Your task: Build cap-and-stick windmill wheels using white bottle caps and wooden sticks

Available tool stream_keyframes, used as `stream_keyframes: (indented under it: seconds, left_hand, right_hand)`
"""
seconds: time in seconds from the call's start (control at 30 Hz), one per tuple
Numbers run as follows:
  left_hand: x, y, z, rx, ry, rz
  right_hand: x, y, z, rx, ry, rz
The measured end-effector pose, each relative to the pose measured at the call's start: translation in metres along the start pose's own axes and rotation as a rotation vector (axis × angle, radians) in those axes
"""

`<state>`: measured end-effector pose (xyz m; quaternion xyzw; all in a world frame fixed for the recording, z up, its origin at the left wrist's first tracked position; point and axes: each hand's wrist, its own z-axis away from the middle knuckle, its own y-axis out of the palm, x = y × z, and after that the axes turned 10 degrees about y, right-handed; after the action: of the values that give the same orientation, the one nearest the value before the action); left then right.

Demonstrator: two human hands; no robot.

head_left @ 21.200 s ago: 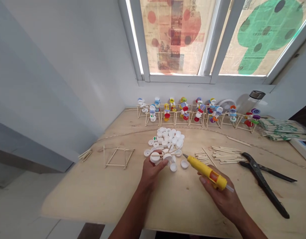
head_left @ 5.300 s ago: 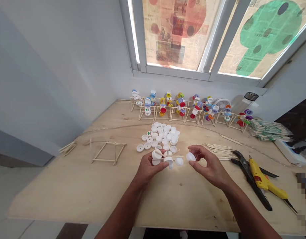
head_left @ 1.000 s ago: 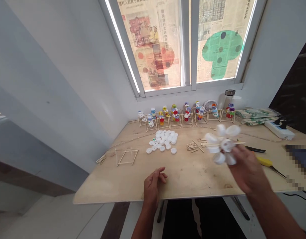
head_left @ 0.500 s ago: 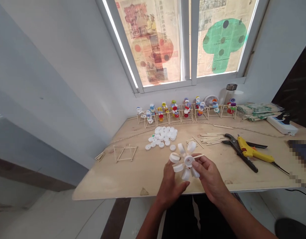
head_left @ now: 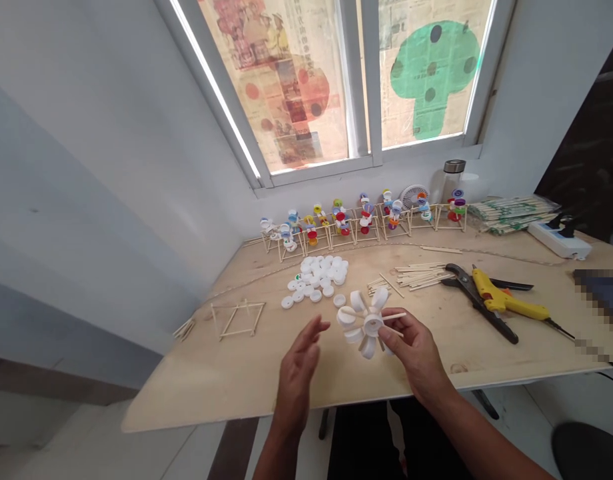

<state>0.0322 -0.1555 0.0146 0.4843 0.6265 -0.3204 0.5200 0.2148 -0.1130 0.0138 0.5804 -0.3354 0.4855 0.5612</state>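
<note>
My right hand [head_left: 411,347] holds a small wheel [head_left: 372,325] made of white bottle caps on wooden sticks around a central cap. It is gripped at its right side, above the table's front part. Two of its sticks point right, past my fingers. To the left of the wheel, my left hand [head_left: 301,363] is apart from it, fingers stretched and holding nothing. Beyond the hands lies a heap of white bottle caps [head_left: 324,273]. A stick frame [head_left: 241,320] stands on the left of the wooden table [head_left: 211,380].
Along the wall stands a row of stick frames with coloured cap wheels [head_left: 339,223]. Loose sticks [head_left: 421,275], black-handled cutters [head_left: 479,303] and a yellow glue gun [head_left: 506,303] lie at right. Farther back are packed sticks [head_left: 511,212], a power strip [head_left: 560,240] and a bottle [head_left: 451,181].
My left hand has come off the cap wheel and moved left, fingers now extended. The wheel stays in my right hand. The view has shifted slightly.
</note>
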Motion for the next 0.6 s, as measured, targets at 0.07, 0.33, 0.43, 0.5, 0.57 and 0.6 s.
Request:
stream_keyframes:
  seconds: [0.07, 0.33, 0.43, 0.5, 0.57, 0.6]
  left_hand:
    - [-0.010, 0.013, 0.001, 0.134, -0.053, 0.127]
    - [-0.002, 0.029, -0.011, 0.238, -0.165, 0.280]
    - [0.001, 0.027, -0.014, 0.232, -0.196, 0.307]
    - [0.000, 0.026, -0.015, 0.229, -0.224, 0.319]
    - [-0.002, 0.026, -0.017, 0.226, -0.244, 0.319]
    - [-0.002, 0.026, -0.018, 0.220, -0.248, 0.315]
  right_hand:
    - [-0.002, 0.006, 0.000, 0.024, 0.015, 0.013]
    - [-0.009, 0.012, -0.006, 0.131, -0.012, 0.153]
    - [-0.015, 0.012, -0.012, 0.145, -0.007, 0.174]
    - [-0.017, 0.013, -0.015, 0.168, 0.005, 0.181]
    - [-0.017, 0.013, -0.017, 0.194, 0.016, 0.213]
    - [-0.017, 0.012, -0.018, 0.197, 0.018, 0.245]
